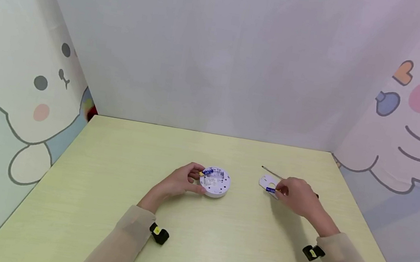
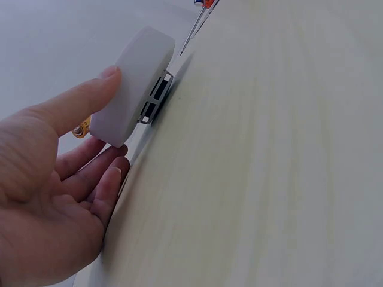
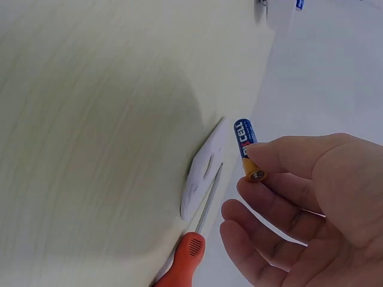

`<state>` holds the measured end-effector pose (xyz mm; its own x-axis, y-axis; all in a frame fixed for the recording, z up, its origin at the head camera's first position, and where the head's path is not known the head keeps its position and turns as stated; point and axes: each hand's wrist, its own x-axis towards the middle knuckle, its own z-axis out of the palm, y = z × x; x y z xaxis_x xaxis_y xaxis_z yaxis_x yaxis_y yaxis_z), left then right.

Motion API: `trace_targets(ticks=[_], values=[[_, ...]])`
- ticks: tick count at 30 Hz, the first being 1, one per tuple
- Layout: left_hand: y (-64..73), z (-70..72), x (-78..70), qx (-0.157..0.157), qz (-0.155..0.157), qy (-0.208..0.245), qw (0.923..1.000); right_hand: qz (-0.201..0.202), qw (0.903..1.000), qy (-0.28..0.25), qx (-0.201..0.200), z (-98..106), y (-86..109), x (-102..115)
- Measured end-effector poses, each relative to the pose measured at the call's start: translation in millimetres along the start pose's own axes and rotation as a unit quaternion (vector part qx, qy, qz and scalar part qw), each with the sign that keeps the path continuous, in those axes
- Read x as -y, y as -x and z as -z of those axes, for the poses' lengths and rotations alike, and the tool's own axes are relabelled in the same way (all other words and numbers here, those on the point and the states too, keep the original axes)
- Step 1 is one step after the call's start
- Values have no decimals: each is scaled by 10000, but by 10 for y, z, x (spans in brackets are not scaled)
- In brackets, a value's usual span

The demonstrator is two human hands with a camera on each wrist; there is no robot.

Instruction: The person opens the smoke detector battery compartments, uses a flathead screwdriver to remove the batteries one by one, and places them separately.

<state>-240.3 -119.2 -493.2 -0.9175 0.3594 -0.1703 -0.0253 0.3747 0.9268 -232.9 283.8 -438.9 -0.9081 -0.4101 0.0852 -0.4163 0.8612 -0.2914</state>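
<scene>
On the table, a round white smoke detector (image 1: 219, 188) lies with its battery compartment facing up. My left hand (image 1: 182, 180) grips it at the left rim, the thumb on the near side, as the thumb in the left wrist view (image 2: 90, 98) also shows. A blue and yellow battery (image 1: 207, 172) overlaps the detector's upper left edge, beside the left fingers. Over to the right, my right hand (image 1: 297, 196) pinches a second blue and yellow battery (image 3: 246, 140) between thumb and fingers. That battery is above a flat white mounting plate (image 3: 203, 170).
A screwdriver (image 3: 187, 254) with a red-orange handle lies beside the plate, its thin shaft pointing to the back left. Pale wood forms the tabletop (image 1: 186, 244). Behind it hangs a plain light curtain (image 1: 220, 61), with cartoon-printed cloth at both sides.
</scene>
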Motion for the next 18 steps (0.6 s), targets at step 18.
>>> trace_targets(ticks=[18], values=[[-15, 7, 12, 20, -41, -21, 10000, 168, 9994, 305, -45, -76, 185, -38]])
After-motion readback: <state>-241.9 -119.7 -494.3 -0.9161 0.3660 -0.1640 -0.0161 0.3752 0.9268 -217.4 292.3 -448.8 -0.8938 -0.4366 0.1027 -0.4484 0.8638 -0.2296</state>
